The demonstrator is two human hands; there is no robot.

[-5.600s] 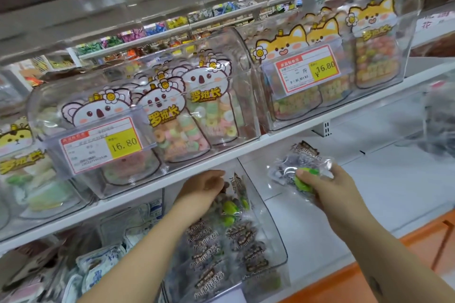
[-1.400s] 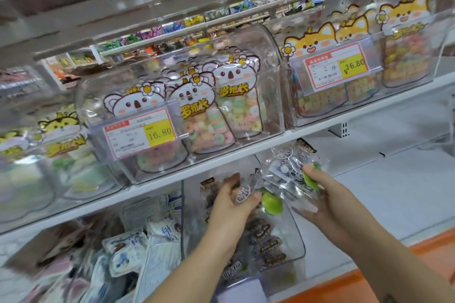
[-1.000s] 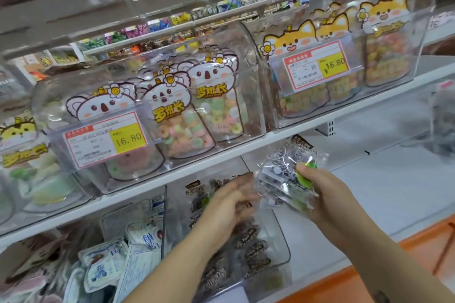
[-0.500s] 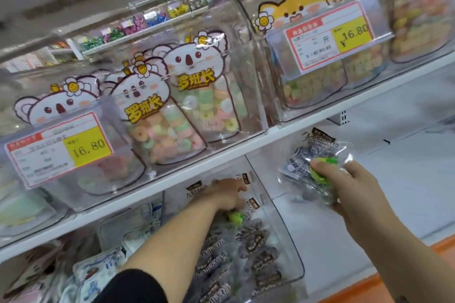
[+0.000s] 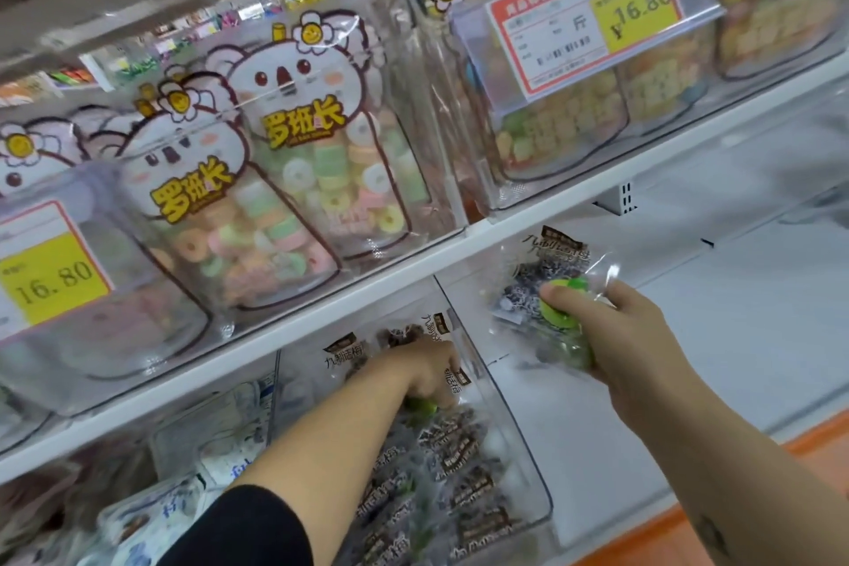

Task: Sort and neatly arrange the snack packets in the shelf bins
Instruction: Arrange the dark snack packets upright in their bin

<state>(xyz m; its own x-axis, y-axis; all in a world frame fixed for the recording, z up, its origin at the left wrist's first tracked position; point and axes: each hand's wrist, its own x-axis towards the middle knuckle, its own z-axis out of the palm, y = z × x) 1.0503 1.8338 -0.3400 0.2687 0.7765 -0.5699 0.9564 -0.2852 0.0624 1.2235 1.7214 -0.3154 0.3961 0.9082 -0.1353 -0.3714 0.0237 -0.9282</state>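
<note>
While the left hand [image 5: 427,375] sits inside the bin [image 5: 521,473], its grip hidden among packets [image 5: 455,441], the right hand [image 5: 615,335], just right of the bin, pinches a bundle [image 5: 528,290] in curled fingers; recommend laying each flat, labels forward.

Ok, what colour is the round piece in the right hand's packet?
Bright green, inside the clear packet the right hand holds; head view.

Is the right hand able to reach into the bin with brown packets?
Probably yes: the clear bin is open-topped beside the right hand, though that hand grips snack packets and the left hand is inside.
</note>
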